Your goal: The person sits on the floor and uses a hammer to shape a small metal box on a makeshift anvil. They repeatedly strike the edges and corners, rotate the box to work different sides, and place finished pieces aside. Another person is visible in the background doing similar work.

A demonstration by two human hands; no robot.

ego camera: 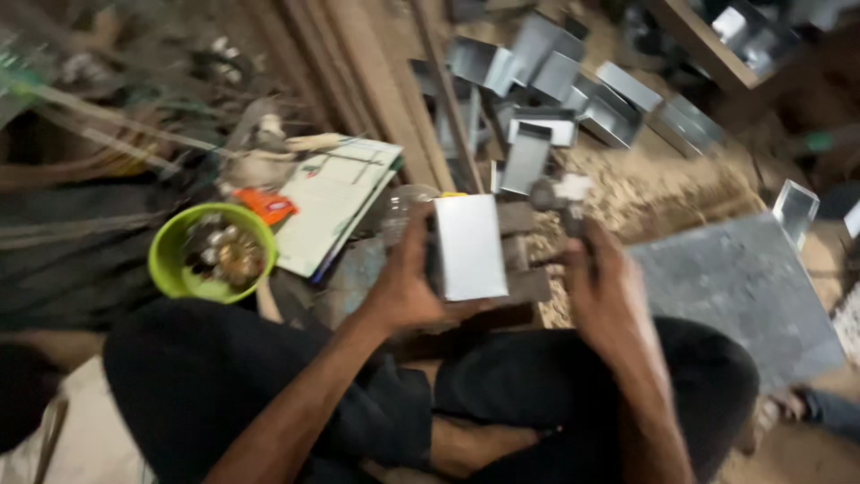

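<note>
My left hand (408, 282) grips a folded sheet-metal box piece (470, 244), holding it upright over a block of wood (528, 285) in front of my knees. My right hand (602, 289) is closed around the handle of a hammer-like tool (560, 195), its blurred head just right of the metal piece's top edge. The frame is motion-blurred, so the tool's exact shape is unclear.
A pile of similar bent metal pieces (546, 99) lies beyond. A green bowl (170, 260) of small metal parts sits at left beside an open notebook (336, 202). A flat grey sheet (743, 287) lies at right. Wooden planks (358, 72) and sawdust (645, 184) surround.
</note>
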